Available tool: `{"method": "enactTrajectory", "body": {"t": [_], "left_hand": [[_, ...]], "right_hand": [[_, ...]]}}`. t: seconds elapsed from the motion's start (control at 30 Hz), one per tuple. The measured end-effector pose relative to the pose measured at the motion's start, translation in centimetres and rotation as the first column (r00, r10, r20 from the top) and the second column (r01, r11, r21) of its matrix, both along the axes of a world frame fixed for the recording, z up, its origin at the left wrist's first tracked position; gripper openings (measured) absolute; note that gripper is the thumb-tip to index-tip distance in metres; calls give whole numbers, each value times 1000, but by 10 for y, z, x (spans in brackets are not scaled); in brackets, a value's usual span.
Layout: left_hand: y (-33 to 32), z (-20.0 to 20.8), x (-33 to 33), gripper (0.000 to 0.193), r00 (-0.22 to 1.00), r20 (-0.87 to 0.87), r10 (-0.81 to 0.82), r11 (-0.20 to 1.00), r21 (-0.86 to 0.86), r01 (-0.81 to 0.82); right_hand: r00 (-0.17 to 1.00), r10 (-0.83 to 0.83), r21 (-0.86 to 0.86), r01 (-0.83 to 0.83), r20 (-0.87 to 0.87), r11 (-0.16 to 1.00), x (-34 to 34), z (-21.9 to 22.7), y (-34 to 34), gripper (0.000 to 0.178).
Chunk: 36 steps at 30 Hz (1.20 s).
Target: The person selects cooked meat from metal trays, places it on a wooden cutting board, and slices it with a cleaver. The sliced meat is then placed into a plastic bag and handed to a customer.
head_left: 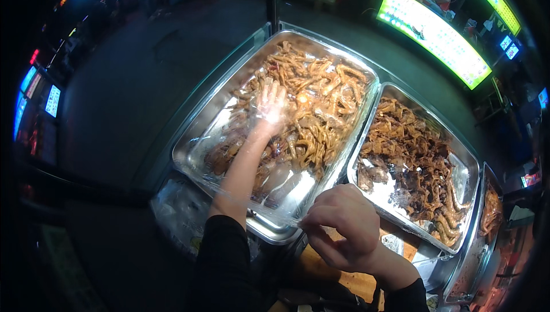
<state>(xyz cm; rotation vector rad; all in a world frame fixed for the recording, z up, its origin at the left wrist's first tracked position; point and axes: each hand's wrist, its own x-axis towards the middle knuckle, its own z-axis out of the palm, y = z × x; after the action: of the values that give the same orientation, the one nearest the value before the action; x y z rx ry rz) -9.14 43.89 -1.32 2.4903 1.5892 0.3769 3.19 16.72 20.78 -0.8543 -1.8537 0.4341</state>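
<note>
On the stall counter, a big steel tray [197, 151] of braised feet lies under clear film [275, 189], its long axis running away. The left hand [270, 106], fingers spread, reaches beneath. The nearer right hand [344, 229] pinches the film's near edge.

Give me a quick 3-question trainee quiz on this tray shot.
1. True or false: the left hand reaches under the clear film into the left tray.
2. What does the right hand pinch? A) tongs B) the film's near edge C) a spoon
3. Fill in: the darker food lies in the ____ tray.

Key: 1 true: the hand shows through the film, over the orange-brown food. 2 B: fingers grip the film at the tray's near corner. 3 right.
</note>
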Motion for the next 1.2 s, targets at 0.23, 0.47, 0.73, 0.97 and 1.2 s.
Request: {"method": "enactTrajectory", "body": {"t": [0.23, 0.47, 0.73, 0.97, 1.2], "left_hand": [[-11, 21, -29, 63, 997, -8, 74, 997, 17, -74], [-7, 16, 8, 27, 998, -68, 16, 970, -240, -32], [24, -37, -1, 31, 722, 580, 377, 879, -469, -82], [18, -15, -13, 43, 947, 293, 132, 991, -27, -130], [-28, 37, -58, 48, 947, -116, 298, 953, 82, -290]], "right_hand": [[1000, -10, -43, 10, 1, 999, -3, -6, -10, 24], [999, -26, -85, 29, 43, 996, -2, -6, -15, 25], [999, -30, -79, 33, 35, 996, -4, -7, -16, 24], [999, -36, -87, 39, 29, 995, -4, -6, -16, 25], [1000, -4, -67, 5, 7, 998, -3, -9, -15, 25]]}}
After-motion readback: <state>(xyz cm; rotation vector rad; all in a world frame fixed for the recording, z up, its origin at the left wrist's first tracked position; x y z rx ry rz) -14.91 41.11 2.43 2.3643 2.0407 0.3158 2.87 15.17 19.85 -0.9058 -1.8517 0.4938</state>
